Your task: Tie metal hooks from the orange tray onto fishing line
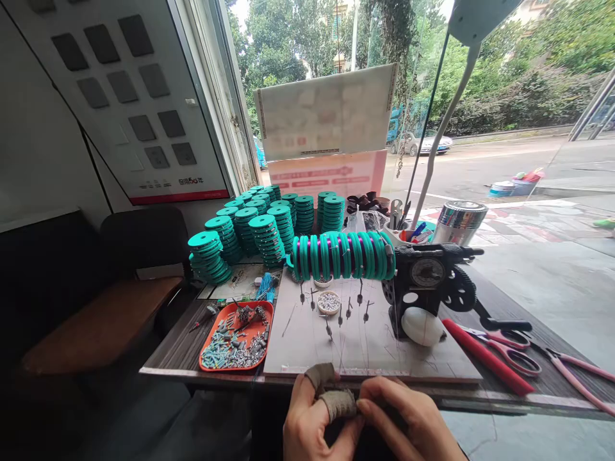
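Note:
My left hand (319, 416) is at the board's front edge, cloth tape wrapped round two of its fingers. My right hand (408, 419) pinches close against its fingertips. Both are closed on thin fishing line that drops towards them; any small part between the fingertips is too small to make out. Above the board (298, 352), a row of teal foam line spools (343, 256) sits on the shaft of a black hand-cranked winder (425, 275). Several small dark weights (348, 307) lie or hang on lines below the spools.
An orange tray (204, 358) of small metal and blue parts stands left, near a dish of beads (328, 302). Stacked teal spools (245, 224) rise behind. Right are a red tube (490, 358), scissors (514, 355), pliers (571, 371) and a silver can (459, 224).

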Demonstrator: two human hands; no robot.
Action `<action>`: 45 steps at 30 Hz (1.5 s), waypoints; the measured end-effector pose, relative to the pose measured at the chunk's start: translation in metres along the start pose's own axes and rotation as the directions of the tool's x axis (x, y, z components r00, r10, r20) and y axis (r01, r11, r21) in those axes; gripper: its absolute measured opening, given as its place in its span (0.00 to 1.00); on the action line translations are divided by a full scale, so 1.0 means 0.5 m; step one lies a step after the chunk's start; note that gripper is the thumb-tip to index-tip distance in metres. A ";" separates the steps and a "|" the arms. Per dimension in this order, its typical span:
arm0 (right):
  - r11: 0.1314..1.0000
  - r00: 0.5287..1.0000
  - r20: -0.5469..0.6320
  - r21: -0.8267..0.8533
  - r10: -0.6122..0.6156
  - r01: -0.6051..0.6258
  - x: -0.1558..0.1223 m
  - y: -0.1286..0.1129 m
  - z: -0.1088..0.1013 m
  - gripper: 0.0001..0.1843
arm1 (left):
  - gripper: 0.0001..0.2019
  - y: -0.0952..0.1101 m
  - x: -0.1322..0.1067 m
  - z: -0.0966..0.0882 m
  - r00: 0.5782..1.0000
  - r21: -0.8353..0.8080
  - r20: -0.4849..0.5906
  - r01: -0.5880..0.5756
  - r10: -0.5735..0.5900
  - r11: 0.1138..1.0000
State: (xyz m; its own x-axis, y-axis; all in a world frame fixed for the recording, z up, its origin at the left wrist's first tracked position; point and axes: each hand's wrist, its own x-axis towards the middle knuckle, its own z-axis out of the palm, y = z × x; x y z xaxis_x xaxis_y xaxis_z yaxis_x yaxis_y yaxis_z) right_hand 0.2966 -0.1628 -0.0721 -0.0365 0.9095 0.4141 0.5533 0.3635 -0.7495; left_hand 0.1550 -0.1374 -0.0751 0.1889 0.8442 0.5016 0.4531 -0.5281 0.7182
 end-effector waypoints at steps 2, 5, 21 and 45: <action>1.000 1.000 0.004 -0.009 -0.011 0.011 0.000 -0.001 -0.001 0.18 | 0.15 -0.002 0.000 0.001 1.000 -0.012 -0.022 -0.011 0.011 1.000; 0.999 0.999 0.007 -0.022 -0.035 0.035 0.001 -0.003 -0.005 0.16 | 0.15 -0.004 0.000 0.001 0.998 -0.015 -0.059 -0.035 0.034 0.999; 0.984 0.990 0.004 -0.109 -0.139 0.139 -0.002 0.000 -0.001 0.13 | 0.12 -0.007 -0.002 0.000 0.978 0.156 -0.090 -0.175 0.190 0.972; 0.993 0.993 -0.065 -0.060 -0.101 0.097 -0.002 -0.007 0.002 0.14 | 0.15 -0.001 -0.001 0.002 0.988 0.057 -0.110 -0.101 0.106 0.993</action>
State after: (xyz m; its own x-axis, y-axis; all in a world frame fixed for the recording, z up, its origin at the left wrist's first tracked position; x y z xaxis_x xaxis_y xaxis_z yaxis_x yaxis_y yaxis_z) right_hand 0.2939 -0.1648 -0.0702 -0.0375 0.8531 0.5205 0.5961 0.4371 -0.6735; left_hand 0.1555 -0.1375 -0.0760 0.1395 0.7681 0.6249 0.4809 -0.6042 0.6353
